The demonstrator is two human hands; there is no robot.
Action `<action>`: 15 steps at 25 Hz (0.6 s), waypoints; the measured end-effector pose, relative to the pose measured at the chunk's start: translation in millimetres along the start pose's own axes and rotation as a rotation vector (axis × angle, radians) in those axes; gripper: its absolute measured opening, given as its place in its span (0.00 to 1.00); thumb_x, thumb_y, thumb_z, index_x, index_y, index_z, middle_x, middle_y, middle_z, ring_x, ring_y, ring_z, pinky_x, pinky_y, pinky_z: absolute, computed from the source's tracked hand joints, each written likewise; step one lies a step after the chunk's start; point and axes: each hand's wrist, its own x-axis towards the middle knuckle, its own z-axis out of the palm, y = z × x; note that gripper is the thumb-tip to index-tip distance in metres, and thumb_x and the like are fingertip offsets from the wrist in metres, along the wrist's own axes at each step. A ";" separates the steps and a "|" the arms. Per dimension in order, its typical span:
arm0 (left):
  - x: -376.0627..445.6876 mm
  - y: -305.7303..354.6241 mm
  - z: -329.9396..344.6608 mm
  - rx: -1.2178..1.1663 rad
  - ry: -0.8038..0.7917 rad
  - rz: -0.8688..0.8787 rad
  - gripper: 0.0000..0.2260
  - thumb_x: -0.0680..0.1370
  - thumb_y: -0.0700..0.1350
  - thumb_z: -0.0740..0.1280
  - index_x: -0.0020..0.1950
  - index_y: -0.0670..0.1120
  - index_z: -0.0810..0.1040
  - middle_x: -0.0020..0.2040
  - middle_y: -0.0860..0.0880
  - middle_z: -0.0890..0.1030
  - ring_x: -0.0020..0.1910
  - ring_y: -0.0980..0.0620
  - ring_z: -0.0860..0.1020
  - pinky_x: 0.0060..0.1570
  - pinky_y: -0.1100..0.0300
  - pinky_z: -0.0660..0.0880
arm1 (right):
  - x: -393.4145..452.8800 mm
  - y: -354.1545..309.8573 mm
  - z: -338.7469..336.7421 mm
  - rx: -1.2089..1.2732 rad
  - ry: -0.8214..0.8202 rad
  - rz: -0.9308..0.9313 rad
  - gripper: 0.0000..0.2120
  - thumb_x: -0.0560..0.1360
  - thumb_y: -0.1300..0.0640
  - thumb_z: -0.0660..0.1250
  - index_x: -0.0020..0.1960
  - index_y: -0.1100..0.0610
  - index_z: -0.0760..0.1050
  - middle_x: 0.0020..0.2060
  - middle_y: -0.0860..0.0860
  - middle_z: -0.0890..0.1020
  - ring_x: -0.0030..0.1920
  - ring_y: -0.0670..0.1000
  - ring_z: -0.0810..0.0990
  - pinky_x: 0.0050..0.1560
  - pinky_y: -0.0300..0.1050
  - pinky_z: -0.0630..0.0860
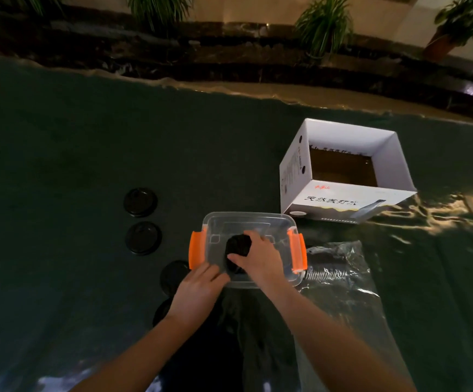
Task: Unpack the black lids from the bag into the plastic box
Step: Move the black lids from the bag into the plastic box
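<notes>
Seen from above, a person's right hand (258, 257) reaches into a clear rectangular plastic box (246, 219) with orange side latches, its fingers curled round a dark stack of round black lids (236, 247) held just inside the box. The left hand (198, 290) rests at the box's near left corner, fingers bent against the rim; whether it actually grips the rim cannot be told. The box stands on a dark green cloth-covered tabletop (74, 154).

To the left of the box, two round black plastic lids lie flat on the cloth, one farther (140, 202) and one nearer (143, 238), close together but apart. A third black lid (173, 274) lies partly behind the left hand, and another dark round shape (161, 311) shows beside the left wrist.

A crumpled clear plastic bag (340, 267) lies just right of the box and trails toward the viewer; ribbed dark shapes show through it, too dim to identify. Farther right stands an open white cardboard carton (342, 174) with printed black characters on its near flap. Green potted plants (324, 24) line a dark stone ledge beyond the tabletop.
</notes>
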 end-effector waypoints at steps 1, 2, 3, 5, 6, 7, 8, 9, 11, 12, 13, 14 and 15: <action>-2.6 2.2 -0.2 -0.004 0.002 -0.009 0.03 0.71 0.43 0.63 0.42 0.49 0.76 0.39 0.51 0.76 0.39 0.52 0.74 0.36 0.60 0.74 | -3.6 -0.5 5.6 0.006 -0.021 0.017 0.30 0.69 0.42 0.72 0.67 0.47 0.66 0.61 0.52 0.77 0.60 0.56 0.77 0.60 0.54 0.76; -4.0 3.9 -1.3 -0.011 0.001 -0.012 0.03 0.72 0.43 0.63 0.43 0.49 0.76 0.40 0.51 0.76 0.40 0.52 0.74 0.37 0.60 0.76 | -7.0 -2.9 10.5 0.017 -0.043 0.027 0.31 0.69 0.43 0.72 0.68 0.48 0.65 0.61 0.52 0.76 0.61 0.56 0.77 0.60 0.54 0.75; -4.2 5.0 -1.8 -0.022 0.009 -0.014 0.04 0.72 0.43 0.63 0.45 0.49 0.75 0.42 0.51 0.76 0.42 0.53 0.73 0.39 0.60 0.76 | -9.1 -5.9 14.1 0.024 -0.062 0.032 0.31 0.70 0.44 0.72 0.68 0.49 0.65 0.61 0.53 0.76 0.61 0.57 0.76 0.60 0.54 0.74; -2.9 5.1 -2.9 -0.060 0.019 -0.045 0.04 0.73 0.42 0.64 0.47 0.49 0.74 0.45 0.52 0.76 0.44 0.55 0.73 0.39 0.64 0.75 | -8.4 -13.8 18.9 0.037 -0.076 0.027 0.29 0.71 0.47 0.71 0.68 0.50 0.66 0.61 0.53 0.75 0.61 0.57 0.76 0.60 0.54 0.74; -1.8 4.1 -4.4 -0.088 0.007 -0.085 0.06 0.73 0.41 0.66 0.49 0.48 0.74 0.47 0.52 0.76 0.46 0.55 0.74 0.38 0.66 0.74 | -7.0 -18.6 20.3 0.039 -0.077 0.017 0.25 0.73 0.49 0.70 0.67 0.50 0.67 0.60 0.53 0.75 0.59 0.57 0.77 0.59 0.54 0.75; -0.9 2.0 -5.5 -0.114 -0.011 -0.133 0.10 0.72 0.40 0.69 0.51 0.48 0.74 0.50 0.52 0.76 0.48 0.56 0.75 0.37 0.67 0.74 | -5.1 -23.0 22.6 0.038 -0.080 0.010 0.21 0.74 0.50 0.68 0.65 0.50 0.68 0.58 0.53 0.76 0.58 0.56 0.78 0.58 0.53 0.76; -0.7 -1.0 -6.5 -0.145 -0.036 -0.180 0.13 0.71 0.40 0.71 0.54 0.48 0.74 0.55 0.51 0.75 0.52 0.55 0.76 0.38 0.67 0.75 | -4.2 -27.5 23.9 0.042 -0.081 -0.003 0.16 0.76 0.51 0.66 0.63 0.51 0.70 0.57 0.53 0.77 0.56 0.55 0.79 0.57 0.52 0.77; -1.7 -4.7 -6.5 -0.174 -0.048 -0.206 0.17 0.71 0.41 0.73 0.58 0.47 0.74 0.59 0.51 0.74 0.55 0.55 0.76 0.40 0.65 0.78 | -2.9 -30.5 26.1 0.053 -0.090 -0.006 0.14 0.77 0.51 0.64 0.61 0.51 0.71 0.55 0.53 0.78 0.54 0.55 0.80 0.55 0.51 0.77; -4.9 -13.1 -6.8 -0.197 -0.046 -0.213 0.25 0.71 0.44 0.74 0.65 0.47 0.70 0.67 0.50 0.70 0.61 0.54 0.74 0.48 0.59 0.79 | -2.7 -32.9 26.8 0.116 -0.118 0.005 0.14 0.78 0.50 0.62 0.61 0.52 0.70 0.52 0.52 0.80 0.52 0.54 0.80 0.53 0.50 0.78; -5.4 -17.1 -8.4 -0.188 -0.060 -0.205 0.28 0.71 0.46 0.75 0.68 0.47 0.67 0.70 0.50 0.69 0.64 0.53 0.74 0.51 0.56 0.79 | -2.1 -31.3 25.1 0.180 -0.136 0.027 0.14 0.78 0.50 0.61 0.62 0.53 0.69 0.52 0.52 0.80 0.52 0.54 0.81 0.52 0.50 0.78; -5.6 -21.2 -10.1 -0.167 -0.082 -0.190 0.31 0.70 0.48 0.75 0.70 0.46 0.65 0.71 0.49 0.67 0.65 0.52 0.73 0.54 0.54 0.78 | 0.4 -27.2 23.7 0.258 -0.166 0.063 0.15 0.79 0.50 0.60 0.63 0.54 0.67 0.53 0.53 0.80 0.53 0.54 0.81 0.52 0.50 0.77; -4.8 -24.4 -13.0 -0.132 -0.108 -0.162 0.34 0.70 0.49 0.75 0.71 0.46 0.64 0.72 0.48 0.67 0.67 0.51 0.72 0.57 0.53 0.77 | 2.5 -22.6 21.1 0.340 -0.205 0.096 0.15 0.80 0.52 0.59 0.64 0.55 0.67 0.53 0.54 0.80 0.53 0.54 0.80 0.53 0.50 0.77; -2.9 -26.5 -15.6 -0.079 -0.136 -0.118 0.36 0.69 0.52 0.75 0.71 0.45 0.64 0.73 0.47 0.67 0.68 0.50 0.70 0.60 0.51 0.76 | 5.9 -16.5 19.2 0.414 -0.250 0.124 0.14 0.80 0.53 0.59 0.64 0.57 0.68 0.53 0.54 0.80 0.53 0.55 0.81 0.54 0.51 0.78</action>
